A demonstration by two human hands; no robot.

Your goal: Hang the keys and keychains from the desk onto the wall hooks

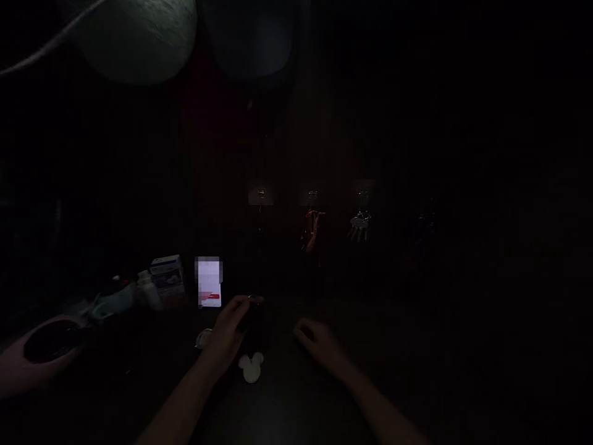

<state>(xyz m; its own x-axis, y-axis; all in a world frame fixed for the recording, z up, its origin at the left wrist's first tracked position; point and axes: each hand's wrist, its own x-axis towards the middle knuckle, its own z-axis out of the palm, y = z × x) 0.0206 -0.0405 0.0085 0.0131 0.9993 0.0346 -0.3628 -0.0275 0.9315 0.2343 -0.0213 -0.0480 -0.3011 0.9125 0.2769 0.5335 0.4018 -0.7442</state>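
The scene is very dark. My left hand [226, 330] is closed, its fingertips pinching a small shiny ring-like piece [254, 300]; its exact kind cannot be told. A pale piece shaped like a mouse head with two round ears [251, 369] lies on the dark surface, below and right of that hand. Partly behind my left wrist is a small round pale item [204, 338]. Off to the right, apart from these, my right hand [322, 343] has its fingers curled in, thumb against forefinger. Whether anything is in it is lost in shadow.
A lit screen [209, 282] stands behind my left hand. Left of it are a box [167, 278] and a pale bottle-like item [148, 289]. Keys [360, 221] and a reddish trinket [314, 230] hang from hooks at the back. A pinkish object with a dark oval [55, 341] is far left.
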